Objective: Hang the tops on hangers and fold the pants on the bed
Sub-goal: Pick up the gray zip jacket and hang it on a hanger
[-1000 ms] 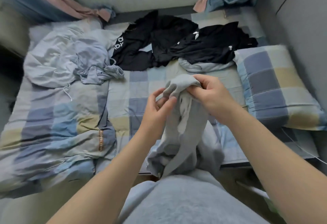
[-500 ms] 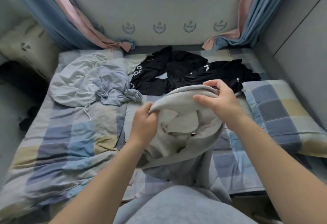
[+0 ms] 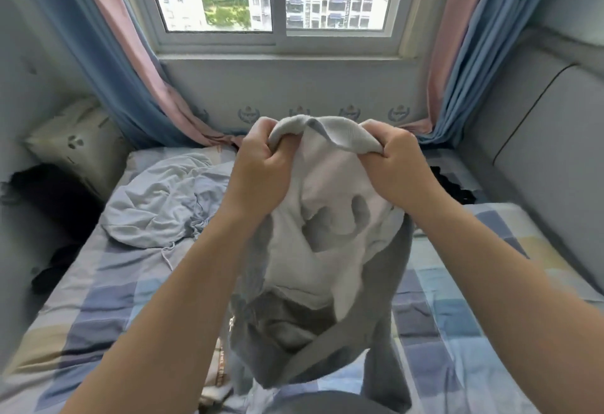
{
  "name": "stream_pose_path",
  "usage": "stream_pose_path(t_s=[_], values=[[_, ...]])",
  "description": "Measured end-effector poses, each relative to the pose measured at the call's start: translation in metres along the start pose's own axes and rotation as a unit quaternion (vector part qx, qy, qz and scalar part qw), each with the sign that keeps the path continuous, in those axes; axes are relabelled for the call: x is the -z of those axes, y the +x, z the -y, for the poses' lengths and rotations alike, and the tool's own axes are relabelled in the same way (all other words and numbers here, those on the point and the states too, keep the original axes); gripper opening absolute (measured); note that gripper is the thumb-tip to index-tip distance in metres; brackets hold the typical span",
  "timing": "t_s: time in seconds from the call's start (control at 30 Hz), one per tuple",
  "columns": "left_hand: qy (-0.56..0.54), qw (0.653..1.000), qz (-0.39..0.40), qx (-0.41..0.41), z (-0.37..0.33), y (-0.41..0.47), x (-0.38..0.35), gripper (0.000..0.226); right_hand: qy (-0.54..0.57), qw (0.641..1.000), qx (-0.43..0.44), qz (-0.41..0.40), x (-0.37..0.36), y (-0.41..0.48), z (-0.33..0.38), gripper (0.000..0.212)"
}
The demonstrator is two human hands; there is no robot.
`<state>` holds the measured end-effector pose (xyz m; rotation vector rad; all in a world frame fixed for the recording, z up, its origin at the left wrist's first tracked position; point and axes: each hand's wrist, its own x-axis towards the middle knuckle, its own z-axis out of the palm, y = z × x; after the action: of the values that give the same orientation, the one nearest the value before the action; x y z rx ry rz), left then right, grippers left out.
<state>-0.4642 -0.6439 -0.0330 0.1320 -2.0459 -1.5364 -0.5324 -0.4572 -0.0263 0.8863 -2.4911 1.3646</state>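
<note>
Two risks apply: the grey garment (image 3: 327, 237) hangs bunched over the bed (image 3: 108, 302), so a fold started now would likely set crooked — and a loosened grip would drop it in a heap. Left hand (image 3: 261, 168) and right hand (image 3: 397, 165) are both clenched on its upper edge, fingers fully curled into the fabric.

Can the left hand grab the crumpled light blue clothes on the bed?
Probably not yet: the left hand grips the grey garment. Nothing covers the light blue clothes, so letting go would help.
</note>
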Motion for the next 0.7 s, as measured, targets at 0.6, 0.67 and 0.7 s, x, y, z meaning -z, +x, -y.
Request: stream_pose_path(t_s=[0.6, 0.67, 0.7], values=[[-0.012, 0.997, -0.028, 0.068, 0.051, -0.061, 0.013, 0.019, -0.172, 0.957, -0.185, 0.142, -0.085, -0.072, -0.119, 0.016], [-0.024, 0.996, -0.046, 0.078, 0.057, -0.064, 0.013, 0.017, -0.179, 0.936, -0.260, 0.156, -0.088, -0.092, -0.140, 0.022], [-0.029, 0.995, -0.059, 0.077, 0.059, -0.063, 0.015, 0.019, -0.184, 0.925, -0.289, 0.166, -0.088, -0.100, -0.148, 0.023]])
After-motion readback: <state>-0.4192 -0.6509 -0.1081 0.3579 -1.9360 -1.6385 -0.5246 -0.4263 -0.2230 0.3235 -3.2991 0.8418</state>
